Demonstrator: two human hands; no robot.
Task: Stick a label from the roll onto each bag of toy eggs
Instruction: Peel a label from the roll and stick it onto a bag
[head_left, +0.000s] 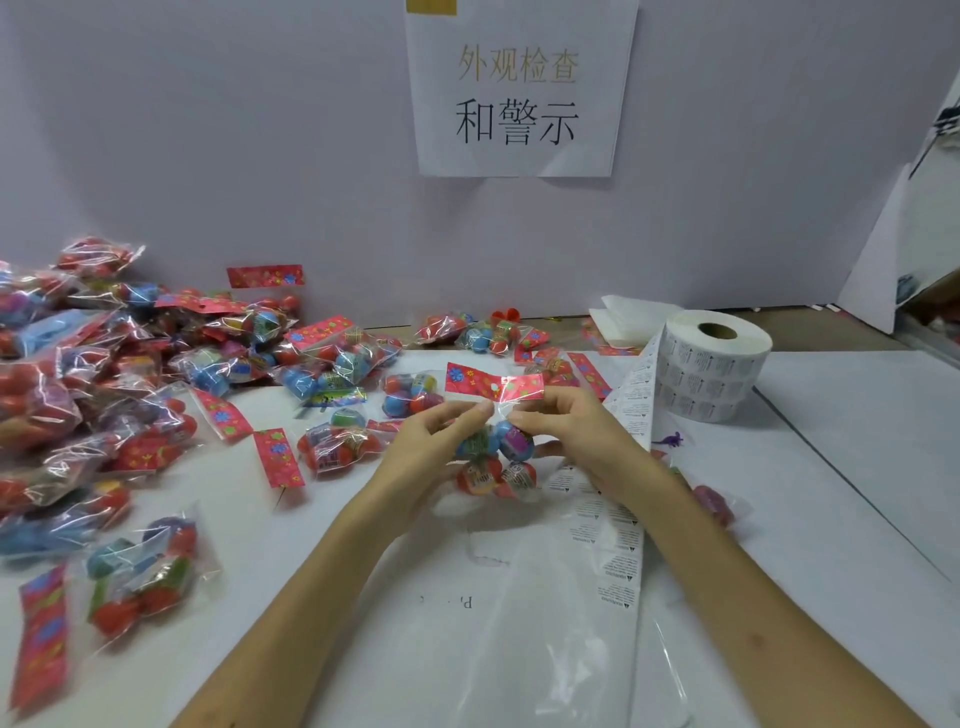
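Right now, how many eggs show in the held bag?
4 in the bag: two blue eggs side by side on top, two red eggs below. The left hand and right hand may hide others.

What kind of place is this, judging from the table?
Probably a packing or inspection station for toys: a heap of bagged toy eggs lies at left, a roll of printed labels stands at right, and a printed sign hangs on the wall.

The single head-worn camera looks forward and down, close over the white bench (857, 415), facing the pale lilac wall (208, 130).
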